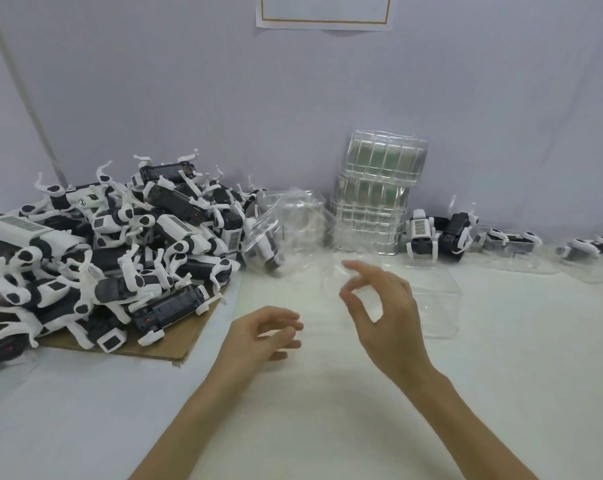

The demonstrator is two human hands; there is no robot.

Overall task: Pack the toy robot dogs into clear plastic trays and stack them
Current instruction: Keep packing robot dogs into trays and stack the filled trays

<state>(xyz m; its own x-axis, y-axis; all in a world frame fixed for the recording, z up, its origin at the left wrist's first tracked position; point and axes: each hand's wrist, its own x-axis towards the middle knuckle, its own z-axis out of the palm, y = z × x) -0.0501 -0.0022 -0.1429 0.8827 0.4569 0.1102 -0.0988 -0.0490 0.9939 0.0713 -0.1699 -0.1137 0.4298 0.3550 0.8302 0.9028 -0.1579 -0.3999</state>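
A big heap of black-and-white toy robot dogs (96,251) lies on a cardboard sheet (175,344) at the left. A tall stack of clear plastic trays (376,195) stands against the wall. One empty clear tray (438,306) sits on the white table just right of my right hand (386,313). That hand hovers with thumb and fingers curved; faint clear plastic shows by its fingertips, and I cannot tell if it is held. My left hand (258,337) hovers lower left, fingers loosely curled, blurred, holding nothing.
Loose crumpled clear trays (286,223), one with a dog inside, lean between the heap and the stack. Two dogs (438,237) stand right of the stack. Further right, trays holding dogs (514,244) line the wall. A paper notice (324,12) hangs above.
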